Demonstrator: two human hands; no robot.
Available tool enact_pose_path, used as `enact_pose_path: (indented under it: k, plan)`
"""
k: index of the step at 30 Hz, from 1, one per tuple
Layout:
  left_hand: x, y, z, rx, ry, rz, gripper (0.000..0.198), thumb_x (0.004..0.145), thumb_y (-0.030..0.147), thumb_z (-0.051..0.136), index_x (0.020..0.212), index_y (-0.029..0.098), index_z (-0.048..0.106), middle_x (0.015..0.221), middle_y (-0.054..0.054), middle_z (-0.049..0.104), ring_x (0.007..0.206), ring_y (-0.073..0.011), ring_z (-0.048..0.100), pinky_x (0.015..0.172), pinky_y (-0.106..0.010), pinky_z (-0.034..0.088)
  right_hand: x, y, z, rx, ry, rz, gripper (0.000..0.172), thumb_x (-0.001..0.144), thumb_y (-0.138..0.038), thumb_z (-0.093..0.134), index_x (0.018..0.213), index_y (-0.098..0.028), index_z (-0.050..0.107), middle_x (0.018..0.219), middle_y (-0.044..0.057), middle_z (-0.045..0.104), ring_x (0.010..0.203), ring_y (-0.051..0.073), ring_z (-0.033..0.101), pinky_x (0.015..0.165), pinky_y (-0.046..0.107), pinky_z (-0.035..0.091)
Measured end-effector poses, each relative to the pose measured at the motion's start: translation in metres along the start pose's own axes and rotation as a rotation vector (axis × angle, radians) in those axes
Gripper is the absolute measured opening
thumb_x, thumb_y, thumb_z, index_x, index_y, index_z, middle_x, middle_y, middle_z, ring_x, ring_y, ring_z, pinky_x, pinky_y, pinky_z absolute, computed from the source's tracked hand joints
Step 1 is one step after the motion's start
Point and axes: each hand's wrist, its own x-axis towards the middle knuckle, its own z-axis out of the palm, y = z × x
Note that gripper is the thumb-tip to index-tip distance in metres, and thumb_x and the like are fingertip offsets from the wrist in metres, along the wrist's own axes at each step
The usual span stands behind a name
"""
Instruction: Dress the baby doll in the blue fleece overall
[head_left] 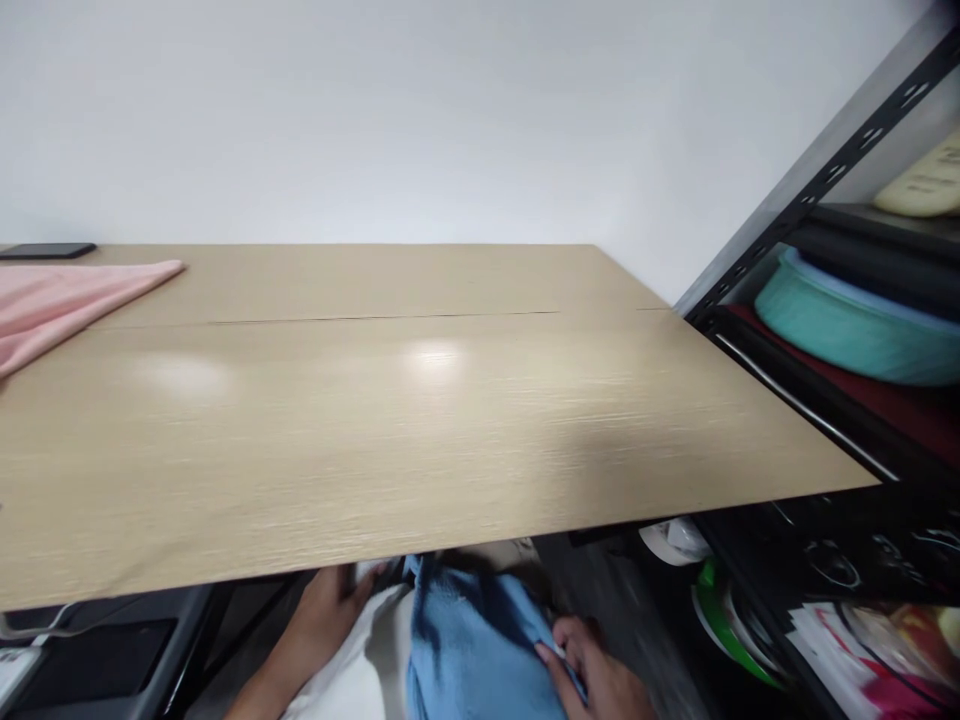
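Observation:
A blue cloth [472,640], soft like a towel or garment, hangs in front of me below the table's front edge. At its right border my right hand [596,672] is closed, with the cloth's edge between thumb and fingers. Left of it lies a white cloth [360,660], partly under the blue one. My left hand [328,612] is curled at the top of the white cloth, close to the blue one. Its fingertips are partly hidden by the cloth and the table edge.
A light wooden table [420,440] spans the view, with a pink cloth [67,300] and a dark phone [49,250] at left. A black metal shelf [810,190] at right holds a turquoise container [862,315]. Below left, a power strip [19,668] shows.

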Motion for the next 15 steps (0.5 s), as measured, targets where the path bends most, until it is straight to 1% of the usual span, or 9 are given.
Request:
enact_pose_path:
  k: [3,6,8,11,13,15]
  plan:
    - [0.000,-0.003,-0.002,0.006,0.040,-0.017,0.061,0.092,0.062,0.067,0.136,0.020,0.070,0.145,-0.020,0.075,0.147,-0.0442,0.063,0.128,-0.060,0.045,0.006,0.013,-0.032,-0.014,0.063,0.032,0.036,0.108,-0.059,0.055,0.097,-0.030,0.075,0.070,0.002,0.079,0.058,0.025,0.080,0.055,0.027,0.061]
    - [0.000,-0.004,-0.005,0.018,0.053,-0.023,0.060,0.090,0.063,0.067,0.131,0.019,0.073,0.142,-0.021,0.077,0.145,-0.0462,0.064,0.128,-0.062,0.045,0.014,0.026,-0.068,-0.040,0.177,0.070,0.041,0.103,-0.068,0.058,0.102,-0.031,0.074,0.081,0.005,0.085,0.063,0.026,0.083,0.054,0.028,0.061]
    - [0.000,-0.005,-0.006,-0.002,0.050,-0.031,0.062,0.089,0.064,0.066,0.131,0.019,0.073,0.143,-0.022,0.076,0.143,-0.0462,0.066,0.127,-0.062,0.046,0.020,0.031,-0.090,-0.059,0.214,0.126,0.041,0.100,-0.070,0.060,0.103,-0.031,0.072,0.083,0.006,0.085,0.066,0.027,0.084,0.055,0.028,0.061]
    - [0.000,-0.007,-0.006,-0.007,0.058,-0.042,0.064,0.088,0.065,0.067,0.131,0.018,0.073,0.144,-0.023,0.075,0.143,-0.0464,0.066,0.126,-0.062,0.047,0.028,0.038,-0.117,-0.065,0.221,0.245,0.043,0.093,-0.071,0.062,0.105,-0.031,0.069,0.083,0.005,0.083,0.065,0.028,0.082,0.056,0.031,0.060]
    - [-0.001,-0.008,-0.006,-0.002,0.071,-0.040,0.062,0.087,0.065,0.069,0.128,0.018,0.074,0.142,-0.022,0.077,0.140,-0.0471,0.068,0.124,-0.063,0.048,0.033,0.043,-0.134,-0.087,0.257,0.365,0.051,0.085,-0.077,0.063,0.106,-0.031,0.067,0.081,0.006,0.082,0.059,0.030,0.079,0.054,0.035,0.059]
    - [-0.001,-0.008,-0.006,-0.017,0.075,-0.037,0.059,0.088,0.065,0.070,0.126,0.020,0.076,0.137,-0.019,0.080,0.135,-0.0467,0.071,0.123,-0.062,0.050,0.035,0.051,-0.151,-0.128,0.325,0.487,0.059,0.079,-0.083,0.062,0.107,-0.031,0.065,0.083,0.007,0.082,0.056,0.032,0.076,0.053,0.039,0.057]
